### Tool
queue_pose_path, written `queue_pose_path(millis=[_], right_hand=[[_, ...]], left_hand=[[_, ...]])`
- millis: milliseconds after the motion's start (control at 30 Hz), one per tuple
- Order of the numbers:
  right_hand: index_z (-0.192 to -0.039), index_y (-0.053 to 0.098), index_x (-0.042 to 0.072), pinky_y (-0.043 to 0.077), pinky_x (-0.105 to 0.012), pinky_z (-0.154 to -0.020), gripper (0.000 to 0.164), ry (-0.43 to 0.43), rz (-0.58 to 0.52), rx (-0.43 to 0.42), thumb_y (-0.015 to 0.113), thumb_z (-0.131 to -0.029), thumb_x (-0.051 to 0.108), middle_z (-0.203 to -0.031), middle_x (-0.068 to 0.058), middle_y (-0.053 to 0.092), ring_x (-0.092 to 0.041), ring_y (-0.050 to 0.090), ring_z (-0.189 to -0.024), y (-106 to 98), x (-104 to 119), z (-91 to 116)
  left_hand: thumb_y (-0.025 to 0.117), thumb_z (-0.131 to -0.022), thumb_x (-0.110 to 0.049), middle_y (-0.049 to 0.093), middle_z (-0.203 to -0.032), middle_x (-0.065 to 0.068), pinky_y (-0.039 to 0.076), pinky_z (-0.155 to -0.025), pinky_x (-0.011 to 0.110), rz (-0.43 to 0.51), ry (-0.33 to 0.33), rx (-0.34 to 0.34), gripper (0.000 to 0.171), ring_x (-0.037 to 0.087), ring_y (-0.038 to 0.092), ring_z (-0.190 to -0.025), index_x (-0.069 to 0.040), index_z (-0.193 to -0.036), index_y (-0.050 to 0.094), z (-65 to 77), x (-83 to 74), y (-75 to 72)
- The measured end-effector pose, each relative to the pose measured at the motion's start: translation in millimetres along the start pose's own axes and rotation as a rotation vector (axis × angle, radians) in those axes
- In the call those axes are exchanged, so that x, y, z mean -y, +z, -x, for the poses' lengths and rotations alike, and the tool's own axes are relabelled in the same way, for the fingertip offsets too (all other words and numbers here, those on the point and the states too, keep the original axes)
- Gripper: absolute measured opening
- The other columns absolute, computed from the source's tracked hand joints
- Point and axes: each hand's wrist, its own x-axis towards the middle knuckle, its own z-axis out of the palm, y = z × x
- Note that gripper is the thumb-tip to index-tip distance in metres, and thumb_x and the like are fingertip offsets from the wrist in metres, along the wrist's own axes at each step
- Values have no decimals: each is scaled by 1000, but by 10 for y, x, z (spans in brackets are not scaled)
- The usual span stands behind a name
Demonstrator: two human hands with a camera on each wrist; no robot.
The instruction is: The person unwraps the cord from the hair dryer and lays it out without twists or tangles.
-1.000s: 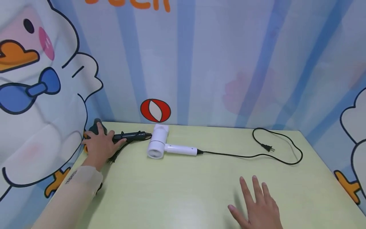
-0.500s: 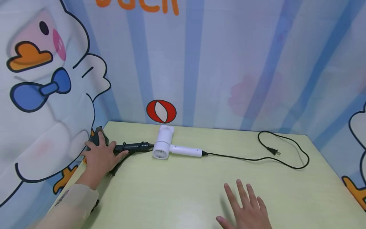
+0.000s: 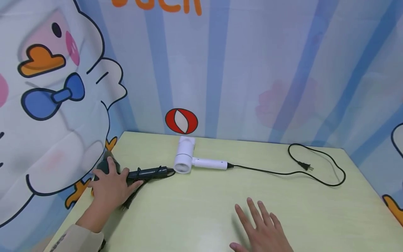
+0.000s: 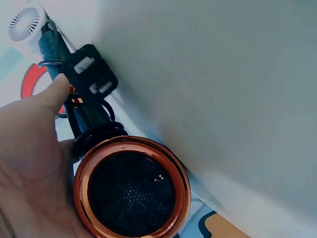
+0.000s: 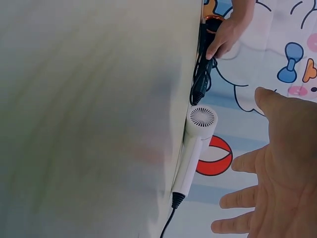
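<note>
At the table's left side, my left hand [image 3: 110,185] grips a black hair dryer [image 3: 149,172], its fingers spread over the dark head and its thumb along the handle. The left wrist view shows the copper-coloured ring [image 4: 84,183] around its round mesh end. Its cord is bundled against the handle, and the plug [image 4: 91,72] hangs near the thumb. A white hair dryer [image 3: 184,154] lies at the handle's end. My right hand [image 3: 262,231] hovers over the front of the table, fingers spread, holding nothing.
The white dryer's black cord [image 3: 267,171] runs right and loops back to its plug [image 3: 304,166]. A duck-printed cloth [image 3: 245,70] rises behind and along both sides of the pale table [image 3: 189,210].
My left hand has drawn the black hair dryer nearer along the table. The white hair dryer stays in place. My right hand has shifted left, and the head view has turned slightly.
</note>
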Motion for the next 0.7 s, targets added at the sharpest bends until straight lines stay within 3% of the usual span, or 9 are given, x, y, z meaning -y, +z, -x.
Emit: queue_pose_path(millis=[200, 400, 700], right_hand=[[-150, 48, 20, 49, -56, -91, 86, 21, -21, 98, 49, -87, 80, -151, -15, 50, -40, 53, -132, -60, 23, -59], [-152, 46, 22, 48, -57, -93, 87, 36, -28, 168, 51, -87, 79, -153, -14, 48, -40, 50, -135, -101, 14, -87], [-155, 43, 22, 46, -59, -96, 85, 57, -121, 279, 46, -90, 78, -156, -16, 44, -44, 45, -138, -148, 26, -190]], left_hand=[[49, -89, -78, 14, -155, 44, 43, -68, 80, -18, 19, 19, 84, 83, 27, -116, -9, -136, 59, 221, -50, -73], [48, -87, -81, 19, -155, 42, 47, -66, 76, -28, 67, 32, 84, 79, 35, -112, -13, -136, 61, 349, -221, -100], [55, -89, -74, 33, -154, 26, 52, -53, 55, 111, 166, -26, 69, 60, 43, -115, -19, -131, 67, 437, -576, -216]])
